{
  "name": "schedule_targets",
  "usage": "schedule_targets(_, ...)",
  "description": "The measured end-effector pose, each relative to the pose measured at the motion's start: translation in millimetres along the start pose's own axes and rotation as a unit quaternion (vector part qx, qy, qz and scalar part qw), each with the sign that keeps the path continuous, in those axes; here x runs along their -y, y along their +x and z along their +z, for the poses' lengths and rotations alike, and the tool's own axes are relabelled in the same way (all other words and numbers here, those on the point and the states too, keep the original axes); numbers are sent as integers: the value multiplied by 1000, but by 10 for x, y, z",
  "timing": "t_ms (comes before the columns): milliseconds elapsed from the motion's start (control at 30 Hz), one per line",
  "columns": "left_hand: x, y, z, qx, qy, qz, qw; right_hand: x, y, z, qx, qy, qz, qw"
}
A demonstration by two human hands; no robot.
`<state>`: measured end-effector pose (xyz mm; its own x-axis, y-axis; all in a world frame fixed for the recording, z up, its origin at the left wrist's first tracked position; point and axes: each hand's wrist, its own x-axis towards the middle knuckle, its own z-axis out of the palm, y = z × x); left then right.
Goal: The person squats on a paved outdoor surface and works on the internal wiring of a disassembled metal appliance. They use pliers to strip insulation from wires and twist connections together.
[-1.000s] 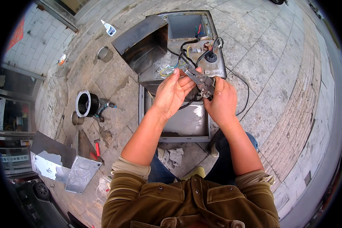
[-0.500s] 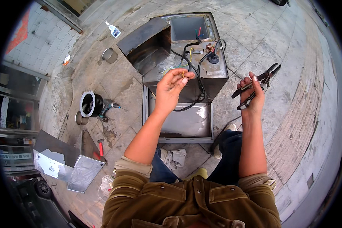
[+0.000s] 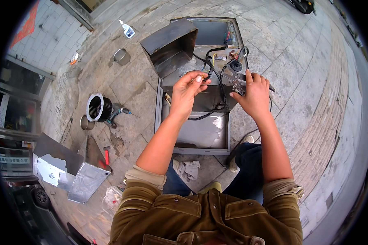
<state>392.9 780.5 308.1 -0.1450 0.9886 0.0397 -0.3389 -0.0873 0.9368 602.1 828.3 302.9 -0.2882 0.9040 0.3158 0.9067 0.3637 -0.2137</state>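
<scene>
Dark, stained sheet steel makes up the boxy housing (image 3: 202, 98), its top smudged and dull, with a hard-edged rectangular well at the far end. A hollow, box-shaped hood (image 3: 167, 38) of the same scuffed metal stands tilted over its left side. Below, a shallow rectangular steel tray (image 3: 202, 151) has raised, straight rims and a pale, shiny patch inside. Smooth black cables (image 3: 222, 87) loop loosely over the housing's near face. All this rests on rough, blotchy stone paving (image 3: 274, 53); on the left lie a ribbed black fan wheel (image 3: 99, 108) with a pale ring flange and a cordless drill (image 3: 113, 117).

The pliers (image 3: 234, 76) are worn grey metal with a flat, stubby head and dark handles, partly hidden by the right hand (image 3: 256, 96); its grip is wrapped around them. They are above the housing's near right corner, head toward the left and slightly away from the person, one handle end sticking out on the right, so their long axis runs mostly crosswise.

The left hand (image 3: 185, 92) has its grip pinched on a thin yellowish wire (image 3: 204, 76), just left of the cables; which way its end points is too small to tell.
</scene>
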Motion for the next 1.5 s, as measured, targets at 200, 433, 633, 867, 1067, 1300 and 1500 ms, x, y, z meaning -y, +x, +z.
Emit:
schedule_targets(200, -8, 36, 7, -5, 14, 0, 1000, 58, 366, 224, -27, 15, -40, 999)
schedule_targets(433, 18, 15, -26, -15, 38, 11, 999, 523, 316, -283, 12, 404, -36, 914)
schedule_targets(633, -1, 26, 48, 19, 23, 15, 999, 675, 282, -240, -20, 404, -68, 912)
schedule_targets(867, 59, 6, 14, -6, -107, -65, 992, 651, -86, 168, -92, 566, -27, 819)
schedule_targets(1067, 117, 49, 160, 5, -20, 32, 999, 656, 19, 180, -52, 802, 47, 594)
schedule_targets(1300, 257, 119, -4, 6, -98, 93, 991, 648, 221, 304, 28, 907, 70, 414)
schedule_targets(1500, 124, 94, 266, -46, -122, 38, 991, 387, 226, 309, -23, 876, 152, 458)
